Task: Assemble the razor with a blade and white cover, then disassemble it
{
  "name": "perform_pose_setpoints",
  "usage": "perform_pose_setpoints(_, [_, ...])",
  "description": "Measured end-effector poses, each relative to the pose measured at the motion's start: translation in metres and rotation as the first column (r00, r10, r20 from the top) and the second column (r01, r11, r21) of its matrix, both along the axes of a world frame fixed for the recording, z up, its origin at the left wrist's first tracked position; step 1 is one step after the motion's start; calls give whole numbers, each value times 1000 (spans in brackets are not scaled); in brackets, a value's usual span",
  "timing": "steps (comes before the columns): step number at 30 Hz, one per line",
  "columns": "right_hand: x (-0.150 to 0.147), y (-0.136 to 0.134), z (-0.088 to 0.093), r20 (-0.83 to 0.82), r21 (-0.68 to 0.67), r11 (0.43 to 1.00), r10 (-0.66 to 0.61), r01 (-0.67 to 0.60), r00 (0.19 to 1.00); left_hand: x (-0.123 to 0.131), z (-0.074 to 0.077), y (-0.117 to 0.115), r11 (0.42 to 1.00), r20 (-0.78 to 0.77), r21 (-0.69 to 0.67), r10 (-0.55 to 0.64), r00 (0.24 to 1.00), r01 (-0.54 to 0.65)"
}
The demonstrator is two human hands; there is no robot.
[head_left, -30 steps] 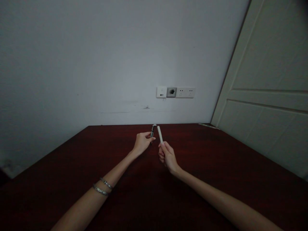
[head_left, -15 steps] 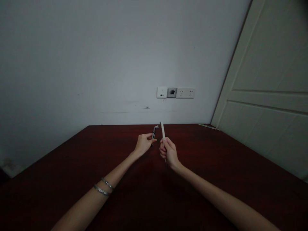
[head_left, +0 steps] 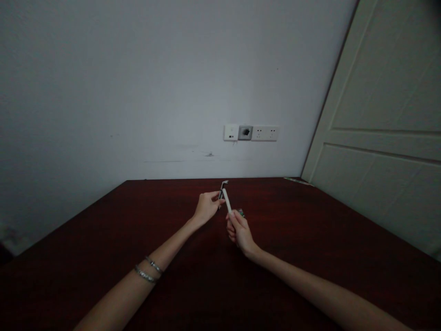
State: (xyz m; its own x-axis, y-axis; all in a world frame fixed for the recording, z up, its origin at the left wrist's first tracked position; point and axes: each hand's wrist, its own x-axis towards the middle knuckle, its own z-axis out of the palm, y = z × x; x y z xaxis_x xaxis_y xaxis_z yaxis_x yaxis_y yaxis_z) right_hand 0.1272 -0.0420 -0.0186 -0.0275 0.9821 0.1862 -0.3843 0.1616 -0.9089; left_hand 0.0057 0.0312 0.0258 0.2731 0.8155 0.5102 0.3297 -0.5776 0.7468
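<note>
Both my hands are held close together above the far middle of a dark red table (head_left: pixel 103 257). My left hand (head_left: pixel 206 207) pinches a small dark piece with a silver clip (head_left: pixel 222 187), which looks like a pen cap. My right hand (head_left: pixel 238 230) is closed around a slim white pen body (head_left: pixel 226 200) that points up and to the left, its tip nearly touching the dark piece. Two silver bracelets (head_left: pixel 149 269) sit on my left forearm.
A small greenish thing (head_left: pixel 240 212) lies on the table just behind my right hand. A white wall with a row of sockets (head_left: pixel 250 133) stands behind the table. A pale panelled door (head_left: pixel 382 138) closes off the right side.
My right hand has dropped slightly and tilted the white pen from upright to leaning left, towards the dark piece. The left hand has hardly moved.
</note>
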Motion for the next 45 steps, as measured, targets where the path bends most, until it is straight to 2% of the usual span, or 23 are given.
perform_pose_setpoints(2, [-1, -1, 0, -3, -6, 1000, 16, -16, 1000, 1, 1, -1, 1000, 23, -1, -4, 1000, 4])
perform_pose_setpoints(8, [1, 7, 23, -76, 55, 997, -43, 47, 996, 2, -3, 0, 999, 21, -25, -44, 999, 44])
perform_pose_setpoints(14, [-6, 1, 5, -14, 2, 999, 35, -35, 999, 1, -3, 3, 999, -7, 9, -54, 999, 54])
perform_pose_setpoints(20, [-5, 5, 24, -76, 99, 991, -82, 90, 994, 2, -5, -3, 997, -87, 55, -54, 995, 59])
perform_pose_setpoints(26, [-6, -4, 14, 2, 11, 998, -54, 54, 999, 4, -6, -1, 998, -58, 18, -54, 997, 55])
perform_pose_setpoints(32, [-6, 0, 29, -50, 90, 992, -86, 90, 995, 2, -6, -3, 997, -57, 43, -55, 997, 58])
perform_pose_setpoints(38, [-13, -7, 10, 41, 5, 1000, 1, -2, 999, 2, -9, 4, 997, 20, 28, -72, 997, 72])
perform_pose_setpoints(43, [-12, 0, 23, -58, 93, 993, -69, 74, 996, 1, -6, 4, 997, -7, 46, -63, 998, 63])
perform_pose_setpoints(45, [-13, 0, 21, -47, 78, 995, -63, 67, 997, 2, -3, 4, 997, -8, 53, -57, 998, 57])
